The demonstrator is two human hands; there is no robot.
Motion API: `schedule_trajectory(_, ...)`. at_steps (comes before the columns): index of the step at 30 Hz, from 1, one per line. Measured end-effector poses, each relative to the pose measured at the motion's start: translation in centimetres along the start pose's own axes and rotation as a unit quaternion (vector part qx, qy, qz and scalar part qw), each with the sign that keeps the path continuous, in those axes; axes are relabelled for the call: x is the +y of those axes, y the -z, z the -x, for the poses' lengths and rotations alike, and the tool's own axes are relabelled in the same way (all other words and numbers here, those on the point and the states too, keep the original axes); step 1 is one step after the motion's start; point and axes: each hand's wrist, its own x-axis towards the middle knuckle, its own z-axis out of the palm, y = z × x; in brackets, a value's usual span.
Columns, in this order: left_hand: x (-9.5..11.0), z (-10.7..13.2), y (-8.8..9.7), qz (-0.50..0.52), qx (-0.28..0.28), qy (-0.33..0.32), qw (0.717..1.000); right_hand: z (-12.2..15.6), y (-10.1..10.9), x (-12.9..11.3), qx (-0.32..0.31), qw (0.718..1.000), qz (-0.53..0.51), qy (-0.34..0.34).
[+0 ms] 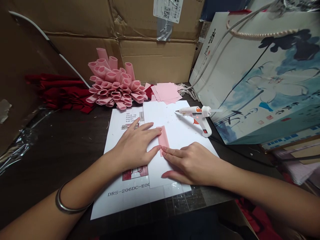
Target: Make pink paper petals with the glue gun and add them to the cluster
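A narrow pink strip point(163, 137), seemingly a folded or rolled sheet, lies on white paper point(160, 173). My left hand point(133, 145) rests palm down at its left side with fingers spread; the index fingertip and thumb tip touch the strip. From the right, my right hand point(191, 163) presses its outstretched fingertips on the strip's lower part, thumb held apart on the paper. Neither hand grips anything. Behind the right hand, a white glue gun point(197, 113) with an orange trigger stands on the paper, nozzle pointing left.
A pile of rolled pink tubes point(112, 81) stands at the back, beside flat pink squares point(167, 92). Dark red pieces point(65, 95) lie at back left. Cardboard point(157, 60) walls the rear. A large printed paper bag point(265, 76) and a grey cable point(215, 50) occupy the right.
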Motion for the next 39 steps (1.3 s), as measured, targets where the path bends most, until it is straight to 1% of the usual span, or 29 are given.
schedule_trajectory(5, -0.4, 0.0, -0.1, -0.015, 0.045, -0.023, 0.999, -0.1, 0.0, 0.4, 0.009, 0.998, -0.067, -0.002)
schedule_trajectory(8, -0.6, 0.0, -0.2, -0.020, 0.060, -0.044, 0.997, -0.2, 0.1, 0.7, 0.023, 0.995, -0.100, -0.005)
schedule_trajectory(11, -0.6, -0.1, -0.3, -0.024, 0.064, -0.056, 0.996, -0.3, 0.1, 0.7, 0.031, 0.994, -0.108, -0.006)
schedule_trajectory(17, -0.5, -0.4, -0.5, -0.051, 0.089, -0.067, 0.992, -0.3, 0.0, 0.7, 0.025, 0.994, -0.105, -0.009)
schedule_trajectory(21, -0.1, -0.6, -0.6, -0.067, 0.081, -0.075, 0.992, -0.2, -0.3, 0.7, 0.027, 0.994, -0.104, -0.009)
schedule_trajectory(25, 0.1, -0.6, -0.7, -0.064, 0.043, -0.052, 0.996, -0.1, -0.4, 0.8, 0.021, 0.994, -0.103, -0.007)
schedule_trajectory(29, 0.1, -0.5, -0.6, -0.040, 0.027, -0.018, 0.999, -0.1, 0.0, 0.7, 0.007, 0.996, -0.094, -0.008)
schedule_trajectory(31, 0.1, -0.4, -0.5, -0.026, 0.019, -0.005, 0.999, 0.0, 0.3, 0.5, -0.013, 0.997, -0.072, -0.001)
schedule_trajectory(34, 0.3, -0.4, -0.5, 0.001, 0.007, 0.021, 1.000, 0.0, 0.7, 0.0, -0.042, 0.999, -0.009, 0.023)
schedule_trajectory(36, 0.4, -0.3, -0.6, 0.021, 0.004, 0.050, 0.999, 0.0, 0.8, -0.2, -0.049, 0.998, 0.024, 0.040)
schedule_trajectory(39, 0.6, -0.4, -0.7, 0.043, 0.008, 0.092, 0.995, -0.1, 0.9, -0.3, -0.053, 0.996, 0.031, 0.057)
